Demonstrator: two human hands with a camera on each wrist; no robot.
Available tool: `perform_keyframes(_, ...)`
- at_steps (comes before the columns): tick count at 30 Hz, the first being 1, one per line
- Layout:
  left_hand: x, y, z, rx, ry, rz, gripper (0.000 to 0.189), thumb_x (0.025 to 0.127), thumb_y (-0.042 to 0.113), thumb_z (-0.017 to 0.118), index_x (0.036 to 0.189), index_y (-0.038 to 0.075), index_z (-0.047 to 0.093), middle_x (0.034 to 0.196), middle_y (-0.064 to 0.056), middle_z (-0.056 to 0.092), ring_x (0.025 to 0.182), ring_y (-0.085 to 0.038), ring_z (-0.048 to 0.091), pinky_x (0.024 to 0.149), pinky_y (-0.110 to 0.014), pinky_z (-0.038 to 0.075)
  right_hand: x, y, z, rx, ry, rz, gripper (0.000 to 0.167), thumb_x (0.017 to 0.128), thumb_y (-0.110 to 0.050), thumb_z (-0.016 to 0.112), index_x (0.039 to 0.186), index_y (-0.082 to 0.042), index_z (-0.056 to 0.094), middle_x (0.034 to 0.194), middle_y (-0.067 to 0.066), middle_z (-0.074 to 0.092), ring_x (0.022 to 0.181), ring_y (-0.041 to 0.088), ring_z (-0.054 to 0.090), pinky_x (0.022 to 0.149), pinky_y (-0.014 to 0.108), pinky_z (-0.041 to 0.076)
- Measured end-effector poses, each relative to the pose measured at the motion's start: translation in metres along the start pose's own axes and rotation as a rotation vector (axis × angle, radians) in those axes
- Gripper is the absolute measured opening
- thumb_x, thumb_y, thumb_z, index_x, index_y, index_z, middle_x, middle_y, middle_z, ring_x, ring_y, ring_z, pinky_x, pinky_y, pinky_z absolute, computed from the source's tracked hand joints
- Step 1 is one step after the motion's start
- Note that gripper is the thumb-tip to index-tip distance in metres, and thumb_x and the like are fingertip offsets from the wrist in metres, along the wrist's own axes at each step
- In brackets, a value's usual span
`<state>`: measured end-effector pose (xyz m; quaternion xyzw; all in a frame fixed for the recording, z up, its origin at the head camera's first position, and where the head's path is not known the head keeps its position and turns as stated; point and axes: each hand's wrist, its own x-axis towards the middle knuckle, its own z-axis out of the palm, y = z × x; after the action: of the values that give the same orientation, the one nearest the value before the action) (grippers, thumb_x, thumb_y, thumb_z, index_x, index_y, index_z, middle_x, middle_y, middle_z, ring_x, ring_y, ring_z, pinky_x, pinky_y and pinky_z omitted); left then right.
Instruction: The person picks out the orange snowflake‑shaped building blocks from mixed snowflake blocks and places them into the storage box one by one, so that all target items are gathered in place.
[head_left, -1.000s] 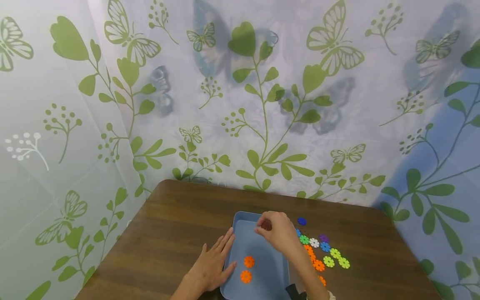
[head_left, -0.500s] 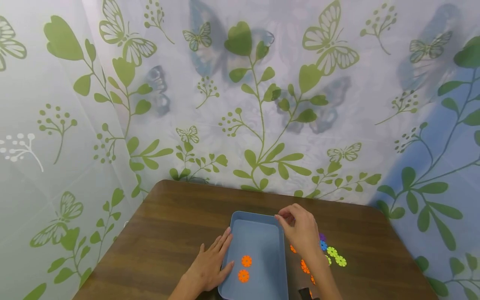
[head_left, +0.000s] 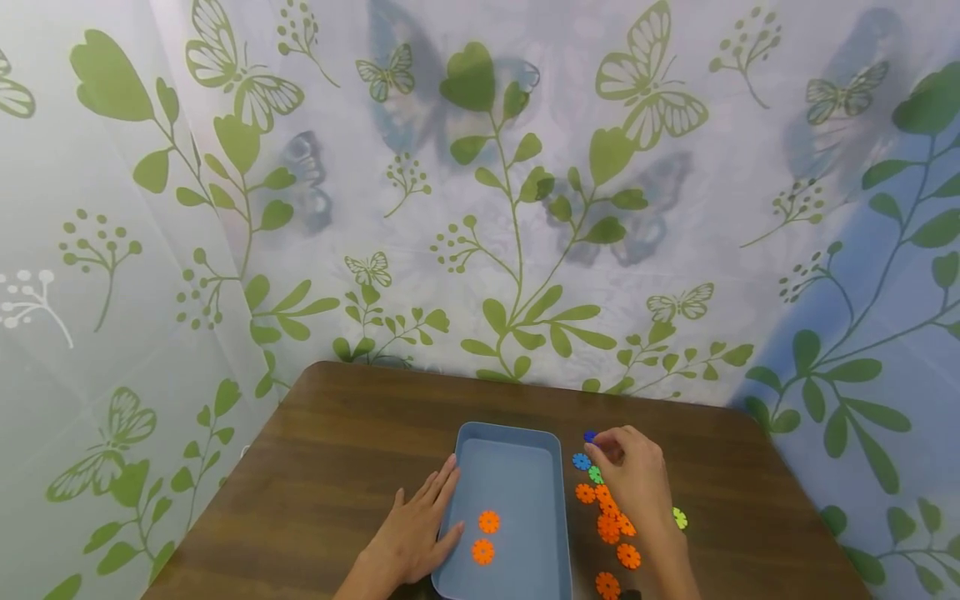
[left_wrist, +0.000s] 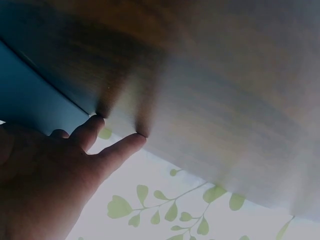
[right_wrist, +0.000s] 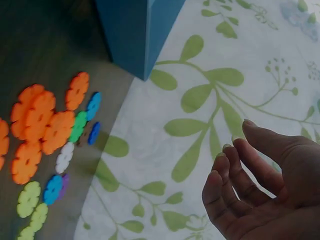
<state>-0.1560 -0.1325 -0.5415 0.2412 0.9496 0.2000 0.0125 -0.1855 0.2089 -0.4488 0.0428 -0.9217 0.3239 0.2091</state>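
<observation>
A blue-grey rectangular tray (head_left: pixel 517 483) lies on the table, with two orange notched plastic discs (head_left: pixel 486 537) inside it. My left hand (head_left: pixel 416 529) rests along the tray's left edge, fingers extended; two fingertips (left_wrist: pixel 135 140) reach past the tray wall in the left wrist view. Right of the tray, my right hand (head_left: pixel 636 477) hovers over the loose discs, its thumb and index finger close to a dark blue disc (head_left: pixel 589 436). In the right wrist view its fingers are loosely bent, the thumb apart from them, with nothing held. The hand hides part of the pile in the head view.
Several orange discs (head_left: pixel 609 527) lie beside the tray, some overlapping. Near them are a light blue disc (head_left: pixel 581 462), a green one (head_left: pixel 596 474), a white one (right_wrist: pixel 64 157) and yellow-green ones (right_wrist: pixel 28 199). A patterned curtain (head_left: pixel 480 208) hangs behind the brown wooden table (head_left: pixel 352 433).
My right hand has moved right from above the tray, past its far right corner, to over the loose discs. The left hand stays at the tray's edge.
</observation>
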Motion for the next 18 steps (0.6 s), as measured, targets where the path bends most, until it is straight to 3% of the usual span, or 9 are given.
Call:
perform_keyframes(10,-0.002,0.007,-0.008,-0.013,-0.027,-0.013,0.078,0.11,0.046,0.055,0.17,0.006,0.029,0.181,-0.008,0.018,0.155,-0.042,0.041,0.105,-0.086,0.035,-0.013,0.029,0.001,-0.049,-0.077,0.078,0.01,0.092,-0.011,0.086,0.09,-0.004,0.079,0.082,0.003,0.07,0.072,0.016,0.059,0.066,0.028,0.05)
perform_keyframes(18,-0.001,0.006,-0.007,-0.016,-0.011,0.001,0.077,0.11,0.046,0.055,0.17,0.005,0.029,0.181,-0.009,0.019,0.155,-0.042,0.041,0.105,-0.086,0.035,-0.02,0.05,0.001,-0.077,-0.169,0.162,0.012,0.091,-0.012,0.086,0.094,-0.002,0.079,0.084,0.003,0.073,0.075,0.017,0.062,0.067,0.033,0.053)
